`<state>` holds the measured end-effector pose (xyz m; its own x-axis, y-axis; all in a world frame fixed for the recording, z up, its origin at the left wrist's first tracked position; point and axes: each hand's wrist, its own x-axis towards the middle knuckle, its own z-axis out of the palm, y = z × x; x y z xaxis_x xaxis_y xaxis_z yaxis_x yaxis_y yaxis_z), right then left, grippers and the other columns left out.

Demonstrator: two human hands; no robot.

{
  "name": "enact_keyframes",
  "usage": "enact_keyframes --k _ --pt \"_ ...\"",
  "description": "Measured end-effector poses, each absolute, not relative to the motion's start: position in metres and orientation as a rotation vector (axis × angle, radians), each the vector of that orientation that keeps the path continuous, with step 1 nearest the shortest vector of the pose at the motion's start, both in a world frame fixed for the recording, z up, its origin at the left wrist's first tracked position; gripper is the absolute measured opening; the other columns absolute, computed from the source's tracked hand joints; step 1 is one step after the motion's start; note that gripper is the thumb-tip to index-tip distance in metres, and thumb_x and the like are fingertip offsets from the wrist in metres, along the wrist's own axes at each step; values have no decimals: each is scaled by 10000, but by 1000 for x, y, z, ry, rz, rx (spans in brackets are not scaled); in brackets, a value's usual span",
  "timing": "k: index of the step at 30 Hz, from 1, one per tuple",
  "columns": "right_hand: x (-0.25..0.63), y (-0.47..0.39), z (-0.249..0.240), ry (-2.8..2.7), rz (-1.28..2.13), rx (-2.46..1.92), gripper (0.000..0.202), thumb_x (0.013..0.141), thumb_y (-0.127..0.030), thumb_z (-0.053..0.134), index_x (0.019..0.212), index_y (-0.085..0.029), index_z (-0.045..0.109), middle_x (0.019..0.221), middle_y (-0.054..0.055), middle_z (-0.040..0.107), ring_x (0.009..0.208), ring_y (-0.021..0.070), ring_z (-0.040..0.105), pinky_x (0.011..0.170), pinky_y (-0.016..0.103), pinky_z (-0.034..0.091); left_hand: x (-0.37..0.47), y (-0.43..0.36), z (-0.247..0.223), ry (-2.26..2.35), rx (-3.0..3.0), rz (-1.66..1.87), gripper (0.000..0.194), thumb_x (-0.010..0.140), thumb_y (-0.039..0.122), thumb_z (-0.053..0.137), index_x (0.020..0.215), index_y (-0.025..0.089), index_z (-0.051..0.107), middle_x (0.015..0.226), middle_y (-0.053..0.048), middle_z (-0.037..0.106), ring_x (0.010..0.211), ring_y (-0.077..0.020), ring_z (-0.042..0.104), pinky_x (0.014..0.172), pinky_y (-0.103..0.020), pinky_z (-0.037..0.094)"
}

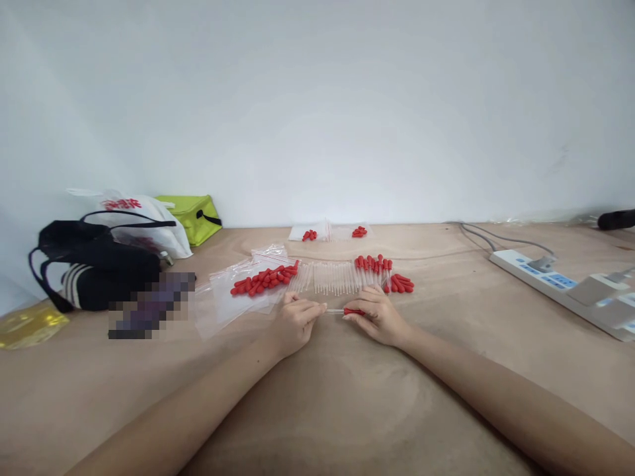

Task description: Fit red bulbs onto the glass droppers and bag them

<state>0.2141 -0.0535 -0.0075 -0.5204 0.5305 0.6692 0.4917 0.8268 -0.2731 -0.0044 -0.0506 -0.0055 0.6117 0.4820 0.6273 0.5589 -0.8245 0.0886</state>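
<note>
From between the left hand (296, 322) and right hand (376, 315), the wooden table (332, 403) lay open toward six o'clock, with forearms (476, 377) at eight and four. Clear tubes (336, 277) barred twelve; red bulbs (262, 281) blocked ten and two. Free room led toward the power strip (533, 272) at three.

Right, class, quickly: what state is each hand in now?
Left hand: closed, pinching a thin clear tube.
Right hand: closed, holding a red bulb.

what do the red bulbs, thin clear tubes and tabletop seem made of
Small red teardrop bulbs: probably matte rubber, evenly coloured. Thin clear straight tubes: see-through, smooth glass or plastic; can't tell which. Pale brown flat tabletop: wood or laminate, apparently smooth, with faint swirling grain.
</note>
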Motion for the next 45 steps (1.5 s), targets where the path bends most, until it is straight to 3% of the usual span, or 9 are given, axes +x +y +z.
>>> enact_keyframes --k 8,20,23,28,33,38,45 --pt "214 -56 -4 -2320 -72 -781 190 830 -312 463 804 -189 607 691 16 608 670 127 491 688 306 294 -1 -54 -1 -970 -2723 -921 203 845 224 407 821 204 607 698 1 671 619 -109 580 694 -306 268" --pt "207 -58 1 -2352 -140 -738 213 832 -308 456 762 -177 609 649 12 595 676 131 499 807 373 280 4 -55 -3 -893 -2738 -969 197 841 218 412 760 186 589 629 16 655 551 -105 562 678 -307 281" --pt "206 -55 1 -2291 7 -763 187 824 -311 475 794 -189 614 690 19 617 686 137 525 805 378 309 7 -56 -2 -951 -2740 -1025 191 844 226 417 765 189 587 639 26 659 539 -97 561 702 -306 287" --pt "199 -50 1 -1841 554 -854 217 760 -376 550 869 -191 586 748 26 613 699 139 557 668 285 424 14 -59 3 -1083 -2756 -1160 172 853 273 423 822 184 567 661 38 661 514 -87 548 804 -317 288" --pt "218 -26 17 -1592 765 -939 353 773 -386 482 1077 -207 499 755 3 550 697 126 533 672 269 434 12 -58 8 -1178 -2782 -1130 231 852 312 409 1009 193 529 900 -20 659 838 -152 583 857 -345 262" --pt "272 17 33 -1472 552 -1383 431 728 -299 452 1141 -195 386 663 -34 488 666 147 519 664 299 408 10 -52 8 -1433 -2643 -1017 183 832 305 441 924 203 561 926 -20 635 915 -181 540 838 -370 253" --pt "267 37 17 -1702 229 -1842 355 719 -282 442 1062 -191 422 730 17 605 781 221 555 794 407 309 10 -51 8 -1470 -2598 -904 132 797 286 502 863 212 588 915 -15 621 911 -192 519 835 -396 236"
